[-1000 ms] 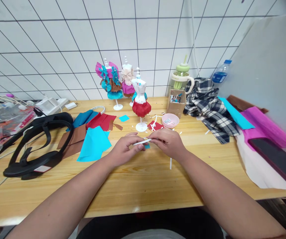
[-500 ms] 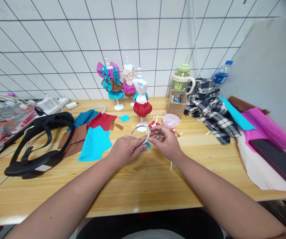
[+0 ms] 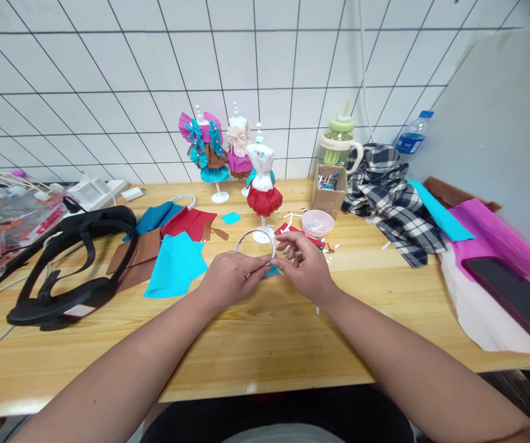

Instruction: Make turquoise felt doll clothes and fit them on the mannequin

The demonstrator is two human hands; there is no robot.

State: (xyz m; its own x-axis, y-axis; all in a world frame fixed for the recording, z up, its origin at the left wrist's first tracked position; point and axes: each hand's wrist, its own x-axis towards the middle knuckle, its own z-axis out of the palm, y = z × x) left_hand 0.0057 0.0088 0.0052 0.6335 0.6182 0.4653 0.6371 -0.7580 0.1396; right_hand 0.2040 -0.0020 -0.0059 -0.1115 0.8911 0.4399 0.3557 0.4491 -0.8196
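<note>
My left hand (image 3: 229, 275) grips a thin white roll of tape (image 3: 273, 248) by its lower edge, thumb and fingers closed on it. The roll stands tilted above the table. At its right side is my right hand (image 3: 308, 266), with curled fingers and the thumb tip against the roll's edge; what lies between those fingertips is too small to make out. Just behind the roll stands a white mini dress form (image 3: 262, 163) wearing a puffy red paper skirt (image 3: 265, 201). A small blue paper piece (image 3: 272, 270) lies under the hands.
Coloured paper sheets (image 3: 175, 267) and a black headset strap (image 3: 71, 314) lie left. Two dressed forms (image 3: 209, 151) stand behind. Right are a pink bowl (image 3: 317, 223), a cardboard box (image 3: 328, 200), a green-lidded bottle (image 3: 337, 141), a checked cloth (image 3: 391, 203) and a phone (image 3: 514, 295).
The roll of tape has shifted slightly left and turned to face me more. My right fingers have spread a little, while the thumb stays at the roll's edge.
</note>
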